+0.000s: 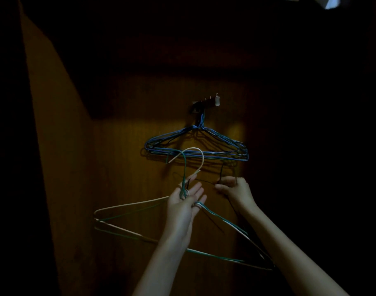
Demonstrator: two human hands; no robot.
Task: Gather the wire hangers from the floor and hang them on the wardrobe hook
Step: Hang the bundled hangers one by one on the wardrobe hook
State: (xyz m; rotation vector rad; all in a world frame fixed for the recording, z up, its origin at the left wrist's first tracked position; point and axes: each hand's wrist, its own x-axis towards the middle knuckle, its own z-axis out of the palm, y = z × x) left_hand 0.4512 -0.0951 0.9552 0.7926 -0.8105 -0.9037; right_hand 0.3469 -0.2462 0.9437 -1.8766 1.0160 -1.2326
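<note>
A bunch of blue wire hangers hangs from the hook rack on the brown wardrobe panel. Below it, my left hand holds a white hanger and a green hanger by their necks, fingers partly spread; their hooks rise in front of the blue bunch. My right hand pinches a thin black hanger at its neck, just right of the left hand. The black wire is hard to follow in the dark.
The wardrobe panel is lit only around the rack; everything else is dark. A side wall runs down the left. Several small pegs of the rack right of the blue bunch carry nothing.
</note>
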